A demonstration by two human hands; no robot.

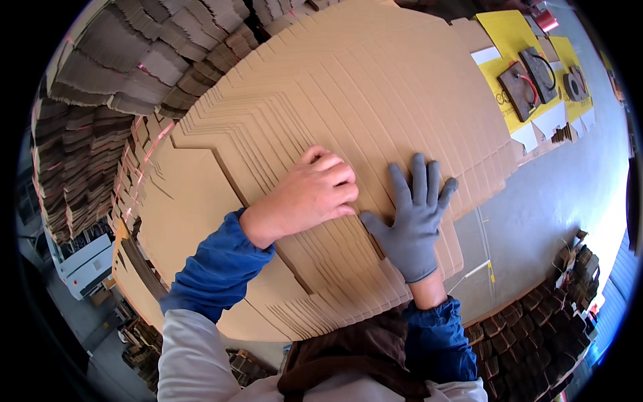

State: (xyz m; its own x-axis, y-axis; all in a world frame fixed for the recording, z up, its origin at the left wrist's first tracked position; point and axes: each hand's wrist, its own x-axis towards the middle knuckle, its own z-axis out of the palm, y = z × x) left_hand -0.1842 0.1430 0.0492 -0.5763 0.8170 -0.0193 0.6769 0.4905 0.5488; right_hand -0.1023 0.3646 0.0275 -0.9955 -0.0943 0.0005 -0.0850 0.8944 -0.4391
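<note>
Fanned-out brown cardboard sheets (375, 87) lie overlapped in a long row in front of me, their edges stepped like shingles. My left hand (305, 194), bare below a blue sleeve cover, rests on the middle of the row. Its fingers are curled in and closed at the sheet edges; what they pinch, if anything, is hidden. To its right, my right hand (412, 224) wears a grey glove. That hand lies open on the sheets, fingers spread, with nothing held.
Tall bundles of stacked cardboard (127, 60) rise at the far left. At the far right, dark blocks with handles (526, 84) sit on yellow printed board (499, 37). More dark cardboard bundles (529, 328) stand on the near right, beside grey floor (509, 228).
</note>
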